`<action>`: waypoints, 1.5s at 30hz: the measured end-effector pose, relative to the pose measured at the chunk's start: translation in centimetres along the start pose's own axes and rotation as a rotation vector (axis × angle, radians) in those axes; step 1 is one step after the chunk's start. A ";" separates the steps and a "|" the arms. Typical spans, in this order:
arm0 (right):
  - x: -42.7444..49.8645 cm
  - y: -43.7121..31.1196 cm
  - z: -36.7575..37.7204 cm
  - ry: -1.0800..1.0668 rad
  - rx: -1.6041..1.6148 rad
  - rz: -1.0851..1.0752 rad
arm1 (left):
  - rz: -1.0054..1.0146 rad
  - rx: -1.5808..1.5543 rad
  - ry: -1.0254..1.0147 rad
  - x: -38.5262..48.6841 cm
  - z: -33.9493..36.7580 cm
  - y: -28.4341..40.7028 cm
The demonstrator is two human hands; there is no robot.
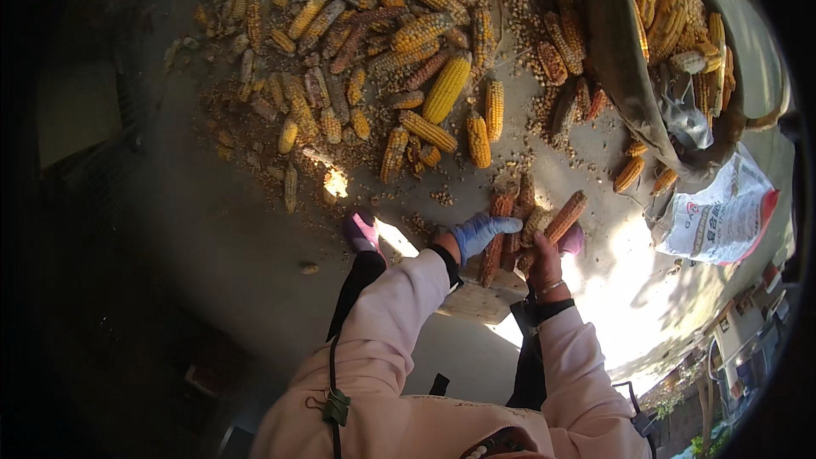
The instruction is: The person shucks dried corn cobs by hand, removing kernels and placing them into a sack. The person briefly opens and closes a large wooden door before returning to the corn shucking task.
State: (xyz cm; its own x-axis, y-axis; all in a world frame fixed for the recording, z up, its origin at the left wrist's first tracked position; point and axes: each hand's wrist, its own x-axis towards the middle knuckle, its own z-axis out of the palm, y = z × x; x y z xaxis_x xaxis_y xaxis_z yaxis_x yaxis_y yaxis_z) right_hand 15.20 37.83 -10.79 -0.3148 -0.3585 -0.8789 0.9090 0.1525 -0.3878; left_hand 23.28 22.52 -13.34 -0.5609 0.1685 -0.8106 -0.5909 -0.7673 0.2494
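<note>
My left hand [479, 237] wears a blue glove and is closed around dark reddish corn cobs [493, 245], its thumb pointing right across them. In my bare right hand [546, 269] is a bunch of cobs, among them a long reddish-orange cob [567, 217] that slants up to the right. A paler, yellowish cob [537, 224] sits between the two hands. The cobs of both hands lie close together, so where one handful ends is hard to tell. Below them shows a wooden board [481, 301], partly covered by cobs and my right hand.
A heap of corn ears [395, 44] and loose kernels [535, 95] spreads over the concrete floor ahead. At the upper right a large basket [628, 102] holds more corn. Beside it lies a white and red printed sack [720, 217]. My purple shoe [361, 229] is at the heap's near edge.
</note>
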 end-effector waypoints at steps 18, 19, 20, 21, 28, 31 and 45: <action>-31.9 -10.8 62.9 -1.093 -0.627 -0.195 | 1.047 -0.261 0.368 -65.6 -8.7 26.4; -35.6 -13.4 69.6 -1.165 -0.599 -0.417 | 1.033 -0.304 0.560 -72.7 -9.2 31.0; -39.5 -16.2 73.9 -0.989 -0.373 -0.508 | 1.230 -0.352 0.675 -79.1 -8.8 34.8; -43.2 -19.1 77.3 -1.018 -0.382 -0.729 | 1.401 -0.197 0.740 -85.6 -8.5 37.0; -51.2 -22.6 66.8 -1.204 -1.421 -1.265 | 1.192 0.344 1.412 -105.4 -3.5 34.1; -49.3 -27.9 56.9 -1.229 -1.825 -1.296 | 1.340 0.267 1.343 -110.9 -4.4 26.5; -38.5 -36.8 -16.6 0.671 -1.501 -0.637 | 0.085 -0.988 1.600 -78.8 10.2 -13.0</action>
State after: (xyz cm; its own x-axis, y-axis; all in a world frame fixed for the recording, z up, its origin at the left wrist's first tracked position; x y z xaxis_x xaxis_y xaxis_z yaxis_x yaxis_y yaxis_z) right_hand -10.66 61.29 32.70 -0.8865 -0.3476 -0.3054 -0.2802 0.9286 -0.2433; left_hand 69.26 25.56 52.65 0.7763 -0.0968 -0.6229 0.2350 -0.8725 0.4285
